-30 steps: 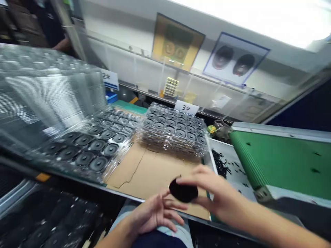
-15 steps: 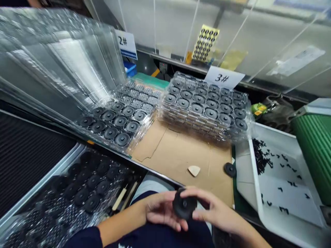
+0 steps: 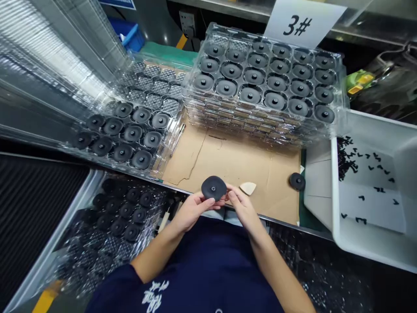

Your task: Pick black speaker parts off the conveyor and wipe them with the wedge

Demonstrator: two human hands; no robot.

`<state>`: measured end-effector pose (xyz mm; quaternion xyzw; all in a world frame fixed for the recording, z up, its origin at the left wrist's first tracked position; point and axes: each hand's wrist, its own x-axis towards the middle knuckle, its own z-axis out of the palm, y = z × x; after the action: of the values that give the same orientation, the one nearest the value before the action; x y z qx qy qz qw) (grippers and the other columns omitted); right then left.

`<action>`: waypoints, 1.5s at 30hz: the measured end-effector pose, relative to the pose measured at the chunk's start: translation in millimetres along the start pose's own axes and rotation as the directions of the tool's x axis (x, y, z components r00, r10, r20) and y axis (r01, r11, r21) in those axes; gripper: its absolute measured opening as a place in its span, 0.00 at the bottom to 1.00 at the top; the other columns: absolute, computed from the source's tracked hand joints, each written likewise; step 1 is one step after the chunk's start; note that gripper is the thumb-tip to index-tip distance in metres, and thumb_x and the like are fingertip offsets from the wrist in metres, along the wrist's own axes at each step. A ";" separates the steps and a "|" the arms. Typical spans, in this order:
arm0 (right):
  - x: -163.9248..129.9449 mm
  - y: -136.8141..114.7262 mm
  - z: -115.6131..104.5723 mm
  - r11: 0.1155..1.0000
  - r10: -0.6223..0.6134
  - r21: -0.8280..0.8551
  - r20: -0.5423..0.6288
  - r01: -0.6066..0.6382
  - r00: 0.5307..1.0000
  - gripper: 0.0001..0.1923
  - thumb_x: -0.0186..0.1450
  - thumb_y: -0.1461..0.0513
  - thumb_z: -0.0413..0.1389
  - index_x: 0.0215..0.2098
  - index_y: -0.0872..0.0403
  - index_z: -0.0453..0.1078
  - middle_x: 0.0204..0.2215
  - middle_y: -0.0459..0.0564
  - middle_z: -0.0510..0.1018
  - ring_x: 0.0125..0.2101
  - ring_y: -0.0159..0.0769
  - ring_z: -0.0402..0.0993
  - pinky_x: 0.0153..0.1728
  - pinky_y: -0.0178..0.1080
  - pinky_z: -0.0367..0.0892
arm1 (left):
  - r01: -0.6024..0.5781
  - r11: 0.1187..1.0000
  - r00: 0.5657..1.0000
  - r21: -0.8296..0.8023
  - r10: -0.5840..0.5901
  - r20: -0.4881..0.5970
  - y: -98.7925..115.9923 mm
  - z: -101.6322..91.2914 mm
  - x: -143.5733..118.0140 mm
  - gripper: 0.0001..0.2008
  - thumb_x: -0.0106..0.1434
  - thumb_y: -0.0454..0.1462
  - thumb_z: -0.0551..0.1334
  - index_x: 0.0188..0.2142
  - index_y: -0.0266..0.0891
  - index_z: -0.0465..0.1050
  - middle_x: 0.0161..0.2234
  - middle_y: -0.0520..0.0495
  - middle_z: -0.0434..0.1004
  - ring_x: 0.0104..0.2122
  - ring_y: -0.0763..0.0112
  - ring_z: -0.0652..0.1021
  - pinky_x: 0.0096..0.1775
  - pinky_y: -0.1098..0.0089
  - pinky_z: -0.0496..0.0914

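Both hands, left hand and right hand, keep a closed fingertip grip on the black round disc, its face with centre hole tilted up toward the camera, above the cardboard-covered surface, stacked trays beyond

1. A single view, worn on the person's head, looks forward and steeply down over the cardboard sheet.
2. It sits close: forearms enter from the bottom edge, just this side of the cardboard sheet.
3. Beyond the cardboard sheet the view reaches the "3#" sign; left of it, clear trays; right, a white bin.
4. No second view shares the scene.
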<state>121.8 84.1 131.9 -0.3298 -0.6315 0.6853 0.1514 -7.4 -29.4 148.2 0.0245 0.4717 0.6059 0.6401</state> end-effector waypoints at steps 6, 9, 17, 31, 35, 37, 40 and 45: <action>-6.2 -12.2 -3.9 0.993 -0.089 -0.077 -0.015 0.088 0.996 0.23 0.69 0.47 0.46 0.39 0.54 0.75 0.40 0.53 0.77 0.44 0.38 0.72 0.49 0.41 0.66 | 0.093 0.989 0.974 -0.111 -0.068 0.216 -8.2 3.4 -3.3 0.24 0.55 0.51 0.67 0.43 0.34 0.78 0.44 0.36 0.81 0.40 0.59 0.81 0.42 0.66 0.75; -11.7 -18.1 -9.1 0.986 -0.128 -0.107 0.030 0.131 0.991 0.22 0.70 0.49 0.46 0.38 0.54 0.75 0.41 0.53 0.77 0.43 0.38 0.73 0.48 0.41 0.66 | 0.220 0.954 0.928 -0.203 -0.140 0.346 -8.4 -1.8 -1.2 0.32 0.58 0.58 0.58 0.45 0.32 0.77 0.42 0.34 0.81 0.39 0.59 0.82 0.40 0.67 0.76; -16.3 -29.7 -12.2 0.960 -0.180 -0.195 0.127 0.202 0.975 0.20 0.70 0.51 0.46 0.37 0.54 0.75 0.41 0.52 0.77 0.43 0.37 0.72 0.47 0.40 0.67 | 0.186 0.973 0.897 -0.140 -0.110 0.428 -5.5 -5.3 -1.0 0.33 0.52 0.56 0.65 0.50 0.37 0.73 0.42 0.38 0.81 0.39 0.58 0.82 0.40 0.66 0.77; -0.3 54.4 -58.4 0.721 -0.023 -0.648 -0.376 -0.245 0.926 0.20 0.64 0.54 0.52 0.51 0.54 0.70 0.57 0.63 0.62 0.52 0.54 0.67 0.48 0.55 0.67 | 0.092 0.952 0.995 -0.293 -0.075 0.067 2.1 7.4 -7.9 0.35 0.57 0.39 0.68 0.61 0.48 0.56 0.51 0.42 0.75 0.49 0.55 0.77 0.50 0.62 0.72; -6.9 75.8 -46.6 0.779 -0.083 -0.616 -0.279 -0.113 0.957 0.16 0.65 0.58 0.50 0.47 0.55 0.70 0.46 0.60 0.73 0.46 0.45 0.71 0.48 0.48 0.68 | 0.041 0.954 0.999 -0.296 -0.045 -0.008 3.0 11.3 -6.6 0.38 0.55 0.42 0.70 0.61 0.47 0.55 0.51 0.41 0.75 0.50 0.53 0.77 0.51 0.60 0.72; -9.6 70.3 -41.6 0.803 -0.079 -0.592 -0.218 -0.068 0.973 0.14 0.64 0.59 0.50 0.45 0.55 0.71 0.41 0.56 0.77 0.43 0.44 0.73 0.46 0.46 0.68 | 0.027 0.957 0.999 -0.290 -0.035 -0.023 3.7 12.9 -6.9 0.37 0.56 0.42 0.69 0.61 0.47 0.55 0.51 0.41 0.75 0.50 0.54 0.77 0.52 0.58 0.71; -11.4 36.2 -36.6 0.844 -0.062 -0.536 -0.140 -0.023 0.988 0.13 0.65 0.58 0.51 0.43 0.53 0.73 0.39 0.52 0.79 0.40 0.40 0.75 0.42 0.42 0.70 | 0.015 0.965 0.999 -0.264 -0.025 -0.036 3.6 16.3 -7.9 0.33 0.56 0.40 0.69 0.59 0.46 0.59 0.53 0.42 0.74 0.51 0.56 0.76 0.53 0.58 0.69; -27.6 -46.3 -6.5 0.828 -0.421 -0.485 -0.206 0.282 0.883 0.15 0.68 0.60 0.49 0.52 0.52 0.68 0.44 0.51 0.77 0.42 0.37 0.73 0.44 0.40 0.66 | -0.022 0.989 1.000 -0.149 0.021 -0.012 -0.3 20.9 -9.5 0.31 0.49 0.41 0.73 0.52 0.40 0.70 0.50 0.42 0.76 0.48 0.62 0.77 0.48 0.68 0.72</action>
<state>136.6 79.1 183.9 -0.3333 -0.7893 0.4246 0.2927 7.8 -25.8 165.0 -0.0213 0.4280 0.6465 0.6312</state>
